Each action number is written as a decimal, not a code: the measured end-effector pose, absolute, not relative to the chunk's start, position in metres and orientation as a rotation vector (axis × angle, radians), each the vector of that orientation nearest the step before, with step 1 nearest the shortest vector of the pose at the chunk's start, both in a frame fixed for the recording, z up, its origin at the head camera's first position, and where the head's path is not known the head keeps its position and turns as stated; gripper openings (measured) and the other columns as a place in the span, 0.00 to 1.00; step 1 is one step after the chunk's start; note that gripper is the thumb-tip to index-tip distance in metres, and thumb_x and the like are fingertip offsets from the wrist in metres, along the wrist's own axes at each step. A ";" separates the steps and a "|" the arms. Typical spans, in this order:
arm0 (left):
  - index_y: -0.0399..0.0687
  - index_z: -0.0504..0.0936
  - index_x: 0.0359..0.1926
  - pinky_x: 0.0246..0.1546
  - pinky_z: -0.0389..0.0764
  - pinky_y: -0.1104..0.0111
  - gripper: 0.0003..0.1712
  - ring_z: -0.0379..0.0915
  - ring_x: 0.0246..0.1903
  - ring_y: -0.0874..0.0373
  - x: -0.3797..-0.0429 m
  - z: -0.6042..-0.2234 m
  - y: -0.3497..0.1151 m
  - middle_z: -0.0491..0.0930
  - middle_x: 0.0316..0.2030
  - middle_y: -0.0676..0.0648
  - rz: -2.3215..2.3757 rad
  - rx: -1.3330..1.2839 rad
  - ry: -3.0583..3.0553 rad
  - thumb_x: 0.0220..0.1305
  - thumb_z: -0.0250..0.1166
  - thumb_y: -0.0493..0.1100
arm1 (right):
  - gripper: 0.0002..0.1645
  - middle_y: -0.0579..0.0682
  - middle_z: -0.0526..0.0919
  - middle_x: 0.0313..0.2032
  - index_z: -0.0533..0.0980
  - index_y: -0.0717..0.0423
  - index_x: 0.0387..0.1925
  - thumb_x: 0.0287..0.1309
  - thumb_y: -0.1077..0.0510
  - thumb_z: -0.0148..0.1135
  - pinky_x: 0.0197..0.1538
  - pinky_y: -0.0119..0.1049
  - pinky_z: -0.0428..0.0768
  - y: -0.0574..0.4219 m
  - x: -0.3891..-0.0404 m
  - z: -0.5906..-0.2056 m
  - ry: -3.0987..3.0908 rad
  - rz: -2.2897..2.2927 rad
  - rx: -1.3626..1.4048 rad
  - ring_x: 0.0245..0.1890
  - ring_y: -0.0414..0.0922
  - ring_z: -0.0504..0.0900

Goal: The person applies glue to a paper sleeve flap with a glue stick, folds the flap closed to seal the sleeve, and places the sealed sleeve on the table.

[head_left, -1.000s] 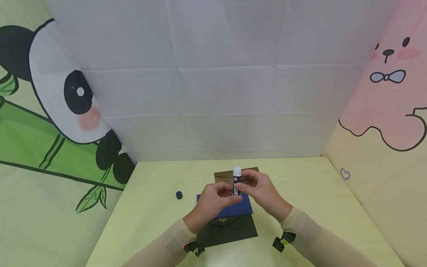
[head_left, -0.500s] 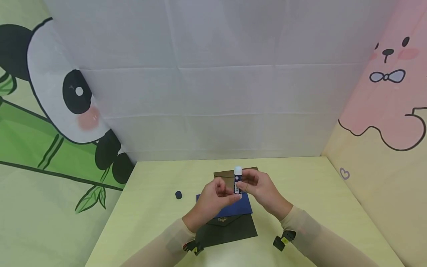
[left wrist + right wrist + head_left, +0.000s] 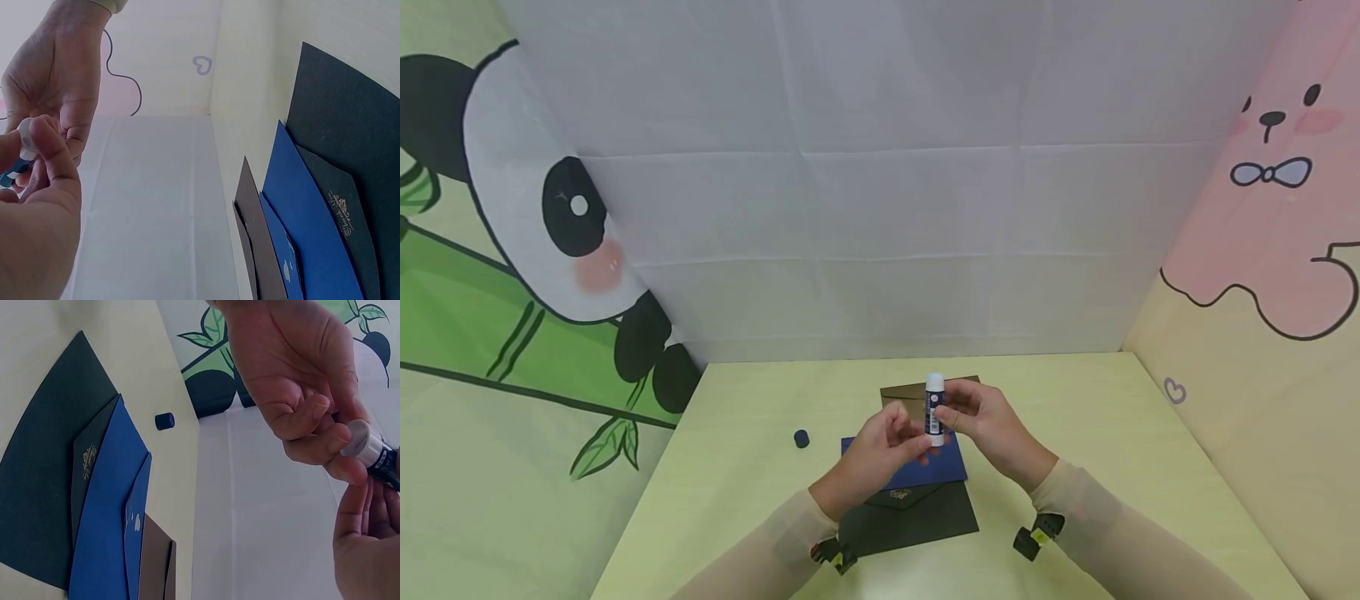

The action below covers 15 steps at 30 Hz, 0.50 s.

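Upright above the envelopes is an uncapped glue stick (image 3: pixel 935 400), with a dark blue label and a white top and base. My right hand (image 3: pixel 997 427) grips its body between thumb and fingers. From the left, my left hand (image 3: pixel 880 450) pinches the white base; in the right wrist view its fingers lie around that base (image 3: pixel 365 442). Below both hands, a dark green-black envelope (image 3: pixel 917 521) with gold print, a blue envelope (image 3: pixel 925 473) and a brown envelope (image 3: pixel 904 393) overlap. A dark blue cap (image 3: pixel 802 438) lies on the table, left of the envelopes.
The pale yellow table (image 3: pixel 745 500) extends to both sides of the envelopes. A white cloth wall (image 3: pixel 895 308) stands at its back edge. Printed side walls show a panda (image 3: pixel 520 208) on the left and a pink bear (image 3: pixel 1285 225) on the right.
The left fingers have shifted around the white base of the glue stick, which now shows more. The glue stick has moved slightly right; the right hand keeps its grip.
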State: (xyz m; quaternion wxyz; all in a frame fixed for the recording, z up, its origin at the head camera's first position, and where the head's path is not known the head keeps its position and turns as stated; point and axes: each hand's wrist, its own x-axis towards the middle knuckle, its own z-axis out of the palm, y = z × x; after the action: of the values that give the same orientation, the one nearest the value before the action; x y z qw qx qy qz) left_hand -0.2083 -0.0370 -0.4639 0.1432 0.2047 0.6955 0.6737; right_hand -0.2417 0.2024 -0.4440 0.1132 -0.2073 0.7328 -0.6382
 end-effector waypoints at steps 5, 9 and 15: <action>0.44 0.64 0.49 0.57 0.92 0.71 0.15 0.94 0.53 0.65 -0.211 -0.466 -0.039 0.86 0.70 0.20 1.940 0.618 1.995 0.92 0.63 0.37 | 0.25 0.70 0.86 0.60 0.77 0.75 0.74 0.88 0.64 0.65 0.60 0.28 0.86 0.202 -0.242 -0.444 2.161 -1.871 -0.614 0.54 0.46 0.86; 0.37 0.69 0.59 0.56 0.91 0.68 0.17 0.94 0.56 0.59 -0.211 -0.466 -0.037 0.91 0.65 0.27 1.876 0.597 2.100 0.91 0.68 0.44 | 0.24 0.69 0.87 0.60 0.78 0.75 0.74 0.87 0.64 0.66 0.60 0.28 0.87 0.201 -0.242 -0.442 2.169 -1.882 -0.606 0.54 0.44 0.87; 0.48 0.84 0.47 0.42 0.85 0.69 0.20 0.85 0.41 0.59 -0.204 -0.462 -0.028 0.90 0.43 0.48 1.682 0.438 2.490 0.78 0.82 0.56 | 0.24 0.67 0.87 0.58 0.79 0.74 0.72 0.85 0.64 0.69 0.59 0.25 0.87 0.198 -0.240 -0.441 2.197 -1.878 -0.573 0.53 0.43 0.87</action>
State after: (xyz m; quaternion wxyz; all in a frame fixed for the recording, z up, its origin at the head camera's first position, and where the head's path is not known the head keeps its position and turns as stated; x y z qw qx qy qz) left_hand -0.2041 -0.0278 -0.4618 0.0527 0.1440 0.8189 0.5531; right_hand -0.2402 0.1983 -0.4413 0.0976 -0.1934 0.7420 -0.6344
